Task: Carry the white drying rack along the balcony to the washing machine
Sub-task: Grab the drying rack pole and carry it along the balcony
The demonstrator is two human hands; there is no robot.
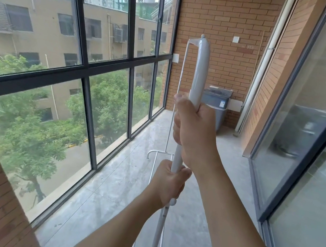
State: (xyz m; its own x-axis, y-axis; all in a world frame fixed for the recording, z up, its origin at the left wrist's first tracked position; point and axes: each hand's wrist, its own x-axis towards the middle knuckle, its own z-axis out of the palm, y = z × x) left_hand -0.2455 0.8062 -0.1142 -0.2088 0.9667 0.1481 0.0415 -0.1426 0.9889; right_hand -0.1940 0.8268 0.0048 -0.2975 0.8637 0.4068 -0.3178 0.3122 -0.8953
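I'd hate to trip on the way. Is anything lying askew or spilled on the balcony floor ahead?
Nothing stands out. The concrete floor looks bare up to the washing machine at the far wall. Both the left hand and right hand grip the white drying rack.

Drying rack (200, 65) upright at frame centre, right hand (195, 132) above left hand (168, 182) on its pole, washing machine (215, 105) behind it at centre right, windows (68, 45) left, glass doors (319, 104) right.
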